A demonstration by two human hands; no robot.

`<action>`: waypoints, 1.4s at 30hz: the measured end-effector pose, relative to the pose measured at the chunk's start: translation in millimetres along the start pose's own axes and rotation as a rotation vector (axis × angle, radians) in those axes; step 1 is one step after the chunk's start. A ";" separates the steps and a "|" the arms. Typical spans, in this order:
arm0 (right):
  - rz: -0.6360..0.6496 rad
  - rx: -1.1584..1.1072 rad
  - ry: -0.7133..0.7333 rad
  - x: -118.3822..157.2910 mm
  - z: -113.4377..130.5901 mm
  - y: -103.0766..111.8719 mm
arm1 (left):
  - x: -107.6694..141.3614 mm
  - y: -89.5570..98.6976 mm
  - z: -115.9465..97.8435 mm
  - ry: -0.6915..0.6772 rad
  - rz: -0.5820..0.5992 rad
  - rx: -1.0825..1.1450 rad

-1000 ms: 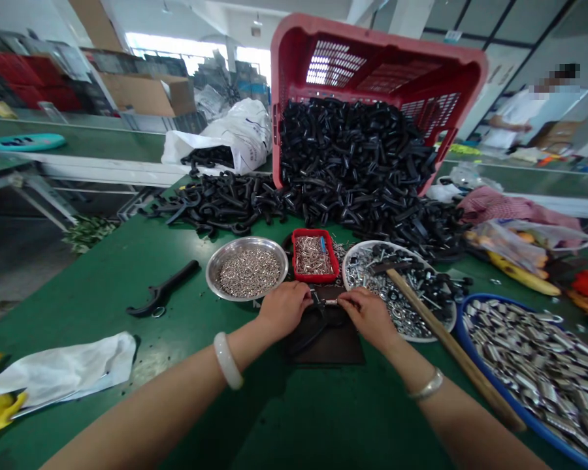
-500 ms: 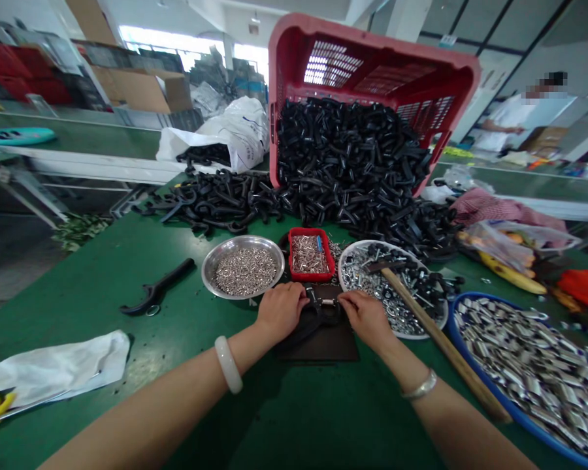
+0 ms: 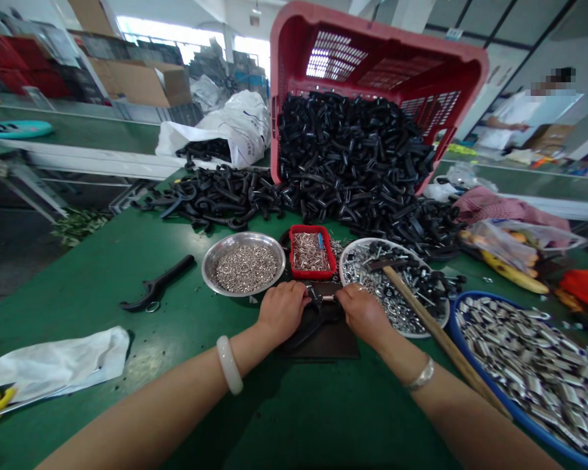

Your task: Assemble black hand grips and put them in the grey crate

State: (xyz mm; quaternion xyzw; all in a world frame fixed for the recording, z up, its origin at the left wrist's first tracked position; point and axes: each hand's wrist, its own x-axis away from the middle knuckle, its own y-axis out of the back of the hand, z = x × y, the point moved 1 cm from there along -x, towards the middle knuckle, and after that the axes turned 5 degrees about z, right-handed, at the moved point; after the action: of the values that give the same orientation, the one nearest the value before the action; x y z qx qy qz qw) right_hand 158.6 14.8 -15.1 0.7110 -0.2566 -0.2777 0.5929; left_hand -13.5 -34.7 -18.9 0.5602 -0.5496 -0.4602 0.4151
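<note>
A black hooked plastic part (image 3: 306,331) lies over a dark flat plate (image 3: 336,344) on the green table. My left hand (image 3: 283,311) is closed round the part's left side, beside a small metal piece at its top. A small coil spring (image 3: 328,298) sits across the part's upper end. At the spring's right end, my right hand (image 3: 364,312) has its fingers pinched together; what is between the fingertips is too small to make out.
Behind my hands are a steel bowl (image 3: 209,267), a red tray (image 3: 334,266) and a white bowl (image 3: 343,277) with a hammer (image 3: 436,329) across it. A blue basin (image 3: 453,326) stands right. Black parts spill from a red crate (image 3: 276,98). A person (image 3: 512,117) stands far back.
My right hand has moved slightly left, closer to the spring and the black part. My left hand stays on the part. The view has shifted a little.
</note>
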 end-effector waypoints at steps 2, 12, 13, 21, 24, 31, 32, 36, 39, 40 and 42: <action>0.038 0.015 0.041 -3.3 -1.6 3.6 | 0.2 0.5 -0.5 -0.002 0.008 0.003; -0.121 -0.357 -0.059 -6.3 -11.7 -10.9 | 0.3 0.4 -0.6 0.003 0.007 0.034; -0.143 -0.396 -0.074 -6.3 -11.5 -12.4 | 0.3 0.0 -0.3 -0.001 -0.001 0.037; -0.169 -0.462 -0.100 -7.3 -15.7 -15.6 | 0.2 0.1 0.7 0.016 0.038 0.061; -0.132 -0.417 -0.088 -6.2 -15.1 -15.5 | -0.2 0.2 0.9 0.017 0.037 0.068; -0.049 -0.142 -0.052 -5.1 -1.4 -7.2 | 2.2 0.8 -1.7 0.015 0.030 0.040; -0.027 -0.113 -0.050 -5.8 -0.9 -6.0 | 2.7 0.8 -2.2 0.008 0.021 0.030; 0.025 -0.218 -0.056 -8.0 -8.4 -4.4 | 2.2 1.4 -0.4 0.015 -0.006 0.046; -0.044 -0.394 -0.045 -6.1 -13.0 -1.7 | -2.0 3.0 3.6 0.035 0.012 0.178; -0.107 -0.459 -0.050 -5.0 -11.9 0.5 | -4.0 3.8 4.6 0.032 0.028 0.257; -0.236 -0.622 -0.044 -3.5 -5.0 6.4 | -8.3 5.9 5.4 0.017 0.073 0.477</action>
State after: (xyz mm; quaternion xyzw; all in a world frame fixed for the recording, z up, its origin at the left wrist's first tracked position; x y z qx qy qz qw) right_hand 159.3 19.7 -7.8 0.5145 -0.0885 -0.4248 0.7396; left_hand -19.9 -26.4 -14.0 0.6261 -0.6590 -0.2974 0.2920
